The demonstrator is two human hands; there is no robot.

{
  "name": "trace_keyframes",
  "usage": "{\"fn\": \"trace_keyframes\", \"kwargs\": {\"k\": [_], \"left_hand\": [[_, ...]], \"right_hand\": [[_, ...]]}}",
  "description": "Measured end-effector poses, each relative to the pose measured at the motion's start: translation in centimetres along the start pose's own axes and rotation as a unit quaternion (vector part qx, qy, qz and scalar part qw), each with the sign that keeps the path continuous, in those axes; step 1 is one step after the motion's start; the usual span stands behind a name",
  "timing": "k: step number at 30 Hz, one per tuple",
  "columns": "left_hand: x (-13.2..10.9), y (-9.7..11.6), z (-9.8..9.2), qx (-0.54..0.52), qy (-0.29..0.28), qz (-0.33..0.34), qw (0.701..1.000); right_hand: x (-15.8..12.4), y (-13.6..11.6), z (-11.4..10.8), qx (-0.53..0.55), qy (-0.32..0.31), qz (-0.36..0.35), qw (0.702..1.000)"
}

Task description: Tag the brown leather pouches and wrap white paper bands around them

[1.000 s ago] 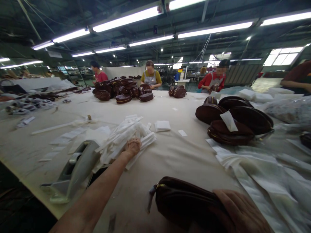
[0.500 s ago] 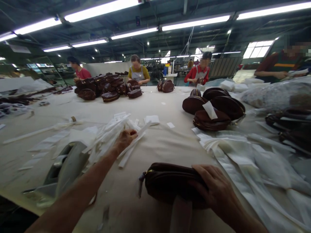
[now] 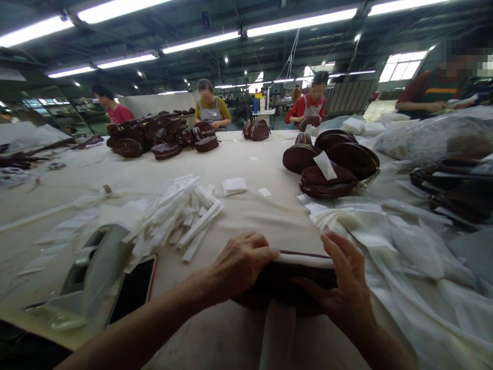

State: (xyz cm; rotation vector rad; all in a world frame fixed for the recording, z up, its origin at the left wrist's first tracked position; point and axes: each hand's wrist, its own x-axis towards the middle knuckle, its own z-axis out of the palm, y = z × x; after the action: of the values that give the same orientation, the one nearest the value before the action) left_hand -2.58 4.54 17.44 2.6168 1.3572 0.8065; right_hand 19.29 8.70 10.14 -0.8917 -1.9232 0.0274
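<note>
A dark brown zip pouch [image 3: 287, 280] lies on the cloth-covered table [image 3: 250, 216] right in front of me. A white strip [image 3: 304, 259] lies along the pouch's top edge. My left hand [image 3: 241, 264] curls over the pouch's left end, fingertips on the strip. My right hand [image 3: 344, 285] grips the pouch's right end, fingers bent round it. A pile of white strips [image 3: 181, 216] lies to the left, beyond my left hand.
A grey tape dispenser [image 3: 90, 272] and a black phone [image 3: 133, 288] sit at the near left. Clear plastic bags [image 3: 385, 236] spread on the right. Brown pouches [image 3: 327, 167] are stacked ahead, with more [image 3: 154, 136] far left. Several people work along the far side.
My left hand left the strip pile and came back with a white strip to the pouch's top edge. My right hand shifted along the pouch. The phone is now uncovered.
</note>
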Motion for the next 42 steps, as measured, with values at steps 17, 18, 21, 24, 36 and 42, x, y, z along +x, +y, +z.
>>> {"fn": "trace_keyframes", "kwargs": {"k": [17,18,21,24,36,42], "left_hand": [[-3.6,1.5,4.1,0.213,0.111,0.03,0.97],[-3.6,1.5,4.5,0.222,0.13,0.025,0.966],[-3.2,1.4,5.0,0.234,0.141,0.011,0.962],[-2.6,1.3,4.8,0.248,0.112,0.028,0.962],[-2.7,0.9,5.3,0.243,0.117,0.046,0.962],[-2.9,1.2,5.4,0.235,0.109,0.019,0.966]], "right_hand": [[-0.2,0.5,0.0,-0.083,-0.053,-0.183,0.978],[-0.2,0.4,0.1,-0.087,-0.047,-0.184,0.978],[0.0,0.2,0.1,-0.101,-0.048,-0.197,0.974],[-0.1,0.4,-0.4,-0.089,-0.066,-0.194,0.975],[-0.7,2.1,-2.9,0.115,-0.111,0.114,0.98],[-1.0,2.6,-3.0,0.136,-0.098,0.147,0.975]]}}
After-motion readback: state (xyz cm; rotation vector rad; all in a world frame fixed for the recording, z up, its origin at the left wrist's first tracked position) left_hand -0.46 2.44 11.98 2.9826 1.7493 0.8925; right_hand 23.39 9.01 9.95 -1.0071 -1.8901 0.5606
